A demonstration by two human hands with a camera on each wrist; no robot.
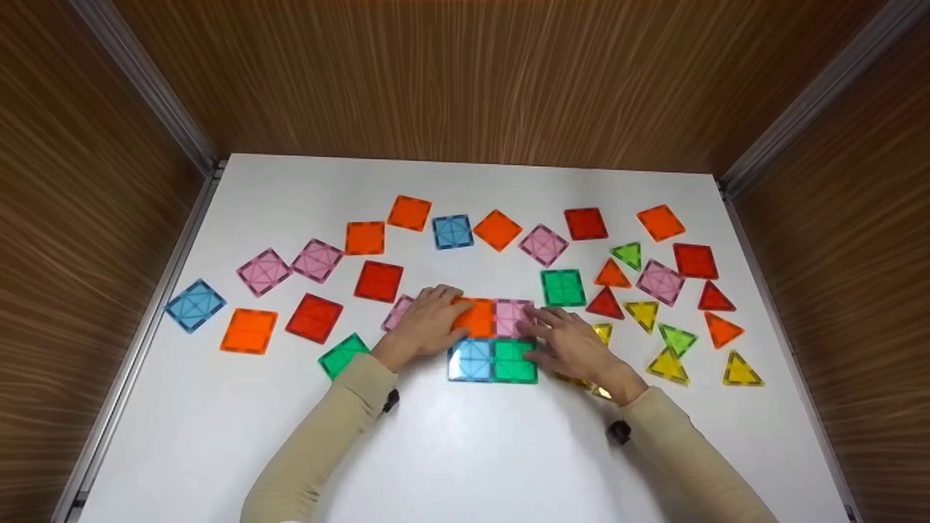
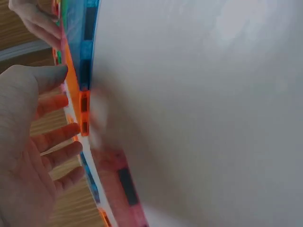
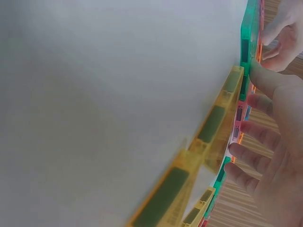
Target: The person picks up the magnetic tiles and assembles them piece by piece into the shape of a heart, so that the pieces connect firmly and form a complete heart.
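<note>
Four-square block in the head view: an orange square tile (image 1: 476,318) and a pink one (image 1: 508,319) sit above a light blue tile (image 1: 471,361) and a green one (image 1: 514,363), edges together. My left hand (image 1: 430,323) rests at the orange tile's left side, its thumb and index finger on it. On the opposite side, my right hand (image 1: 574,343) touches the pink tile with its fingers and the green tile with its thumb. Both wrist views show extended, spread fingers, none curled round a tile. Partly under the left hand lies another pink tile (image 1: 397,312).
Loose square tiles, such as a red one (image 1: 314,317) and a blue one (image 1: 453,232), lie left and behind. Triangles, including a yellow one (image 1: 742,369), are scattered on the right, some beneath my right hand. Wood-grain walls (image 1: 465,87) bound the white table (image 1: 465,457).
</note>
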